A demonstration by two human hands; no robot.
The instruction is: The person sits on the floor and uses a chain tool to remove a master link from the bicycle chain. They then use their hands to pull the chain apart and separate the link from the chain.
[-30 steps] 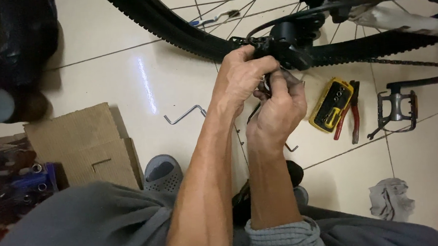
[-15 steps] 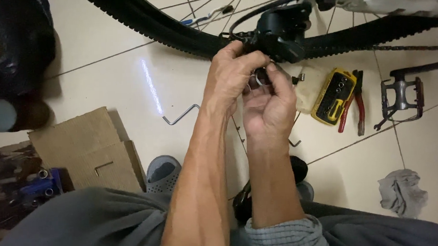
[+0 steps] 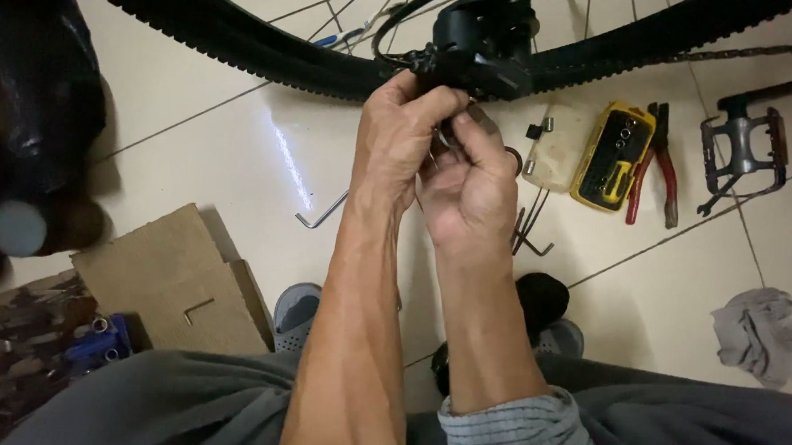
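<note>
black bike part (image 3: 486, 32) sits low on the frame just above both hands, in front of the tyre (image 3: 255, 51). work looks mid-way: part mounted, tools out on the floor. left hand (image 3: 401, 142) curled shut on the part's lower edge. right hand (image 3: 470, 179) closed, fingers pinching something small and dark right under it, can't tell what. hex key (image 3: 322, 214), yellow bit case (image 3: 613, 155), red pliers (image 3: 659, 162), loose pedal (image 3: 742, 149) lie nearby on the tiles.
</note>
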